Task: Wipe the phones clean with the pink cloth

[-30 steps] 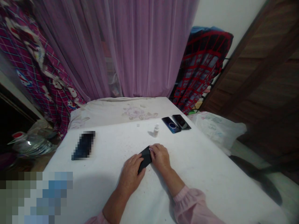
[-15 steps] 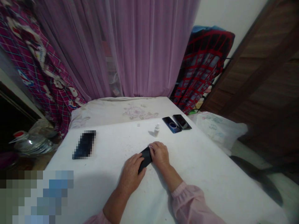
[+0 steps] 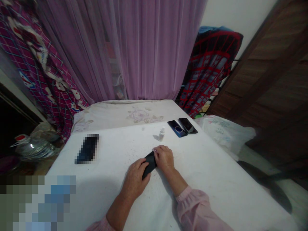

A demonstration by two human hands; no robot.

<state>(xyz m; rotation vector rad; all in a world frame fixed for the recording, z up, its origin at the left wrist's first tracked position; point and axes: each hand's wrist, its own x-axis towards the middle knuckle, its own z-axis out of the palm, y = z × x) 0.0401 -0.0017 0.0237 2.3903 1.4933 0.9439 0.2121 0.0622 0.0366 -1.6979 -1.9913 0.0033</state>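
Note:
A black smartphone [image 3: 150,165] lies aslant on the white-covered table. My left hand [image 3: 136,178] is closed around its near end, fingers on one long side and thumb on the other. At the far end my right hand [image 3: 164,158] has its fingers bunched on the phone, pinching a small white cloth [image 3: 154,150] that is mostly hidden under the fingertips. Just beyond the right hand stands a small white bottle [image 3: 161,134], upright. Two more phones rest at the back right, a blue one [image 3: 177,129] beside a black one [image 3: 188,125].
A blurred-out dark flat object [image 3: 87,149] lies on the table's left. A tiny pale square [image 3: 142,129] sits near the back of the white tablecloth [image 3: 108,186]. Purple curtains [image 3: 154,48] hang behind. A large water bottle [image 3: 33,147] stands off the left edge, a plastic bag [image 3: 223,131] off the right.
Almost nothing differs. The fingers of my right hand have shifted very slightly at the phone's far end; my left hand keeps its place.

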